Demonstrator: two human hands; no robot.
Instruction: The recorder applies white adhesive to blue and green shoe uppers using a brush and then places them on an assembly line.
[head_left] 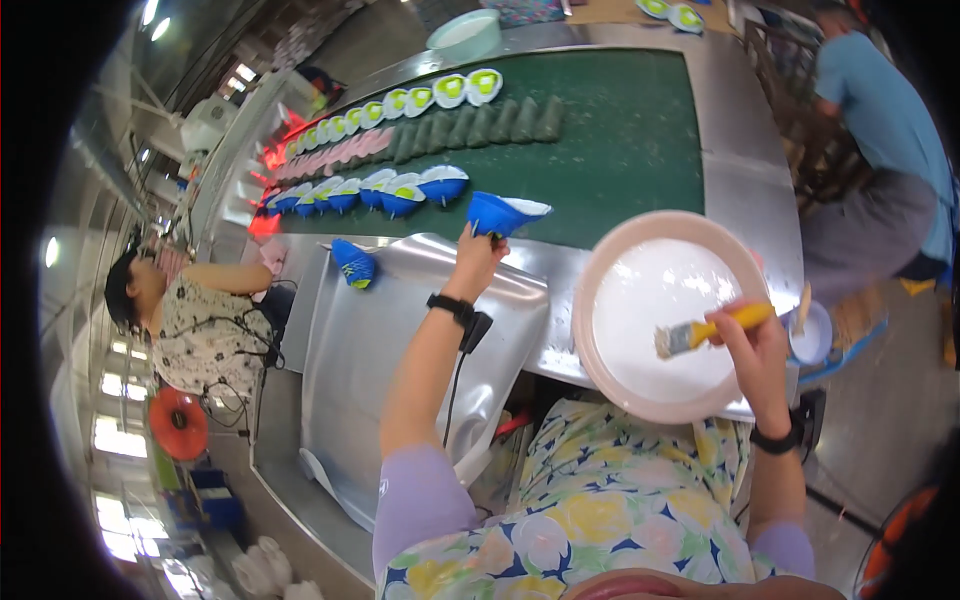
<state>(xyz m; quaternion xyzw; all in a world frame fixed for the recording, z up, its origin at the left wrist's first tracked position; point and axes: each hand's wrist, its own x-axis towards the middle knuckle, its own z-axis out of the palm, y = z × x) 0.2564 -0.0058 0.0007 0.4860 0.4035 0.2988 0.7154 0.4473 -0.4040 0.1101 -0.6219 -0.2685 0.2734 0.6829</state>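
My left hand [479, 256] grips a blue shoe upper [492, 215] with a white inner side, held up over the near edge of the green belt [620, 150]. My right hand [757, 350] is closed around the yellow handle of a paintbrush [685, 339]. Its bristles, coated in something whitish, hang over a pink basin [590, 340] of white liquid [650, 290]. Whether the bristles touch the liquid I cannot tell. Another blue upper [353, 263] lies on the bent metal sheet [400, 330] left of my left hand.
Along the belt run rows of blue uppers [402, 195], grey-green and pink pieces [480, 127], and white-and-lime pieces [450, 91]. A person in a patterned top [215, 325] sits left; another in blue [885, 100] is at right. A small white tub [812, 335] stands beyond the basin.
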